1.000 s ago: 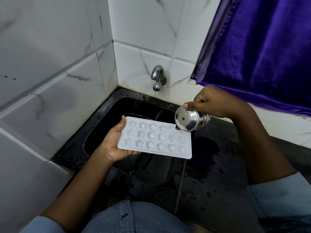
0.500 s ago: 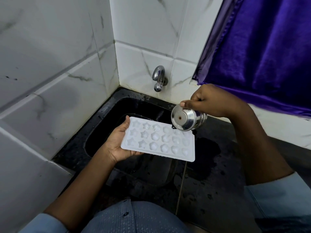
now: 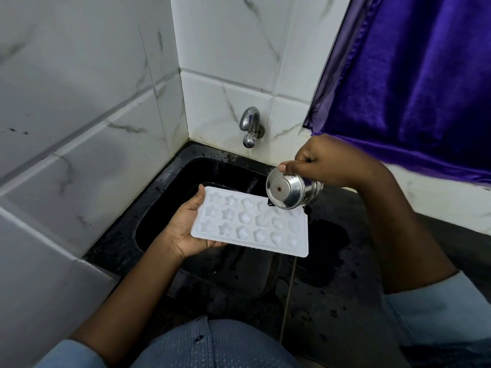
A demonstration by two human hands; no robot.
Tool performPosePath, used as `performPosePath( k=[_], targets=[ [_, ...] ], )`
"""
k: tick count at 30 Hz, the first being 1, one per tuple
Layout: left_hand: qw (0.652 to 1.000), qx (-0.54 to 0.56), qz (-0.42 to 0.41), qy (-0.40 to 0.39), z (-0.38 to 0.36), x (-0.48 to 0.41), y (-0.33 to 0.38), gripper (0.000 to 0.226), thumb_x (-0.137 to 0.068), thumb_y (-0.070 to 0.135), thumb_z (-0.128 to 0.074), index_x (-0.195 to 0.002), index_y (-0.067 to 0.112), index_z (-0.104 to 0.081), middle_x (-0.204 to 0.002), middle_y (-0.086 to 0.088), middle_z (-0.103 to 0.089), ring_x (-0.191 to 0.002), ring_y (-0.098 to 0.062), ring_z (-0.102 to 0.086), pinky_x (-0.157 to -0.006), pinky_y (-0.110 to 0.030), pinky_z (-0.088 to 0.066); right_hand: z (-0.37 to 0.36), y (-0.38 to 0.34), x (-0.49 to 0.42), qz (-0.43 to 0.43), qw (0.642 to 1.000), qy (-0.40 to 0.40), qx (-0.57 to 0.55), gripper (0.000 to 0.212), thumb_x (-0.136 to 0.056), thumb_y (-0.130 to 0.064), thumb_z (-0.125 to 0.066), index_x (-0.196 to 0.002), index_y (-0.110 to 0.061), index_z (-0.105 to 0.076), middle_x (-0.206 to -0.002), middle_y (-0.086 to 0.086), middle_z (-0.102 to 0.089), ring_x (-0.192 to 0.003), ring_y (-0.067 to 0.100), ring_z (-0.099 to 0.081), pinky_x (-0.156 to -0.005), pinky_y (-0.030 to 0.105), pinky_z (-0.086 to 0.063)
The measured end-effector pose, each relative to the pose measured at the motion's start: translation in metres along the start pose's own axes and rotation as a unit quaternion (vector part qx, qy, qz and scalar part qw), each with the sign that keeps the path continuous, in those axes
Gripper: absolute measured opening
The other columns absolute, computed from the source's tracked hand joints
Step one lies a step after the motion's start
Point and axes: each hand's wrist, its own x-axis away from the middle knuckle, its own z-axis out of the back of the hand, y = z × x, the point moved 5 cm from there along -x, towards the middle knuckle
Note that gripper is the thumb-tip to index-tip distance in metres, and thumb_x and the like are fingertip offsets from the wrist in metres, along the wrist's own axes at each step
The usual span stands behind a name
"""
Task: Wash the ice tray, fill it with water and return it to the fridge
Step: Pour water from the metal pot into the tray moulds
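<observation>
Holding the ice tray (image 3: 252, 227) over the sink (image 3: 127, 221), the left hand (image 3: 183, 232) has its grip wrapped round the tray's left end only. The right hand (image 3: 332, 163), grip closed round a tilted steel cup (image 3: 288, 191), hovers above the far edge. Risk: one-ended support could let the tray tip and spill.

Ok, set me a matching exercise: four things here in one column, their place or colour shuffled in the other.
Things:
1. tray
2. cup
3. tap
4. curtain

Place or colour:
a. purple, upper right
b. on the tiled wall above the sink
c. tilted in the right hand
d. held by the left hand over the sink

Pairs: 1-d, 2-c, 3-b, 4-a
</observation>
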Motion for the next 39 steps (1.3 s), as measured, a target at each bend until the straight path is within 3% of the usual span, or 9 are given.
performPosePath(
  k=[7,16,21,26,31,39],
  targets=[
    [1.000,0.008,0.000,-0.006,0.000,0.001,0.001,0.079,-0.093,0.079,-0.054,-0.137,0.015,-0.071,-0.150,-0.018,-0.061,-0.134,-0.044,-0.061,-0.103,-0.064,-0.054,-0.001,-0.003,-0.003,0.004,1.000,0.000,0.016,0.060,-0.098,-0.051,-0.065,-0.055,-0.010,-0.058,-0.044,-0.005,-0.052,-0.041,0.008,-0.042,-0.049,0.028,-0.031],
    [1.000,0.009,-0.003,0.007,0.001,0.002,0.001,0.080,-0.093,0.079,-0.053,-0.139,0.015,-0.070,-0.151,-0.019,-0.060,-0.136,-0.044,-0.060,-0.108,-0.065,-0.049,-0.003,-0.002,-0.006,0.005,1.000,-0.003,0.025,0.062,-0.098,-0.054,-0.064,-0.057,-0.009,-0.058,-0.045,-0.003,-0.051,-0.041,0.008,-0.041,-0.047,0.027,-0.030],
    [1.000,0.015,0.001,0.003,-0.001,0.002,-0.001,0.079,-0.093,0.079,-0.054,-0.136,0.015,-0.072,-0.149,-0.019,-0.062,-0.132,-0.044,-0.063,-0.098,-0.063,-0.056,-0.003,0.000,-0.007,0.003,1.000,-0.004,0.026,0.062,-0.097,-0.056,-0.063,-0.056,-0.009,-0.058,-0.045,-0.005,-0.052,-0.040,0.008,-0.041,-0.047,0.028,-0.031],
    [1.000,0.015,0.006,0.003,-0.005,0.000,-0.001,0.081,-0.093,0.079,-0.053,-0.138,0.014,-0.070,-0.150,-0.020,-0.060,-0.134,-0.045,-0.061,-0.101,-0.064,-0.055,-0.003,-0.001,-0.008,0.008,1.000,-0.008,0.024,0.061,-0.098,-0.054,-0.064,-0.056,-0.010,-0.058,-0.044,-0.005,-0.051,-0.041,0.008,-0.042,-0.049,0.028,-0.032],
    [1.000,0.019,0.003,0.001,-0.006,-0.002,-0.001,0.081,-0.093,0.079,-0.053,-0.138,0.014,-0.071,-0.149,-0.020,-0.061,-0.131,-0.045,-0.063,-0.094,-0.062,-0.058,-0.003,-0.003,-0.009,0.005,1.000,-0.013,0.023,0.061,-0.098,-0.052,-0.064,-0.055,-0.010,-0.056,-0.043,-0.007,-0.049,-0.040,0.008,-0.041,-0.050,0.028,-0.031],
    [1.000,0.006,0.010,-0.014,-0.010,-0.007,-0.007,0.082,-0.095,0.079,-0.050,-0.140,0.012,-0.069,-0.151,-0.021,-0.060,-0.135,-0.046,-0.060,-0.101,-0.065,-0.055,-0.007,-0.008,-0.013,0.018,0.999,-0.001,0.031,0.062,-0.099,-0.053,-0.064,-0.053,-0.012,-0.053,-0.043,-0.004,-0.048,-0.042,0.011,-0.041,-0.051,0.031,-0.031]
  ],
)
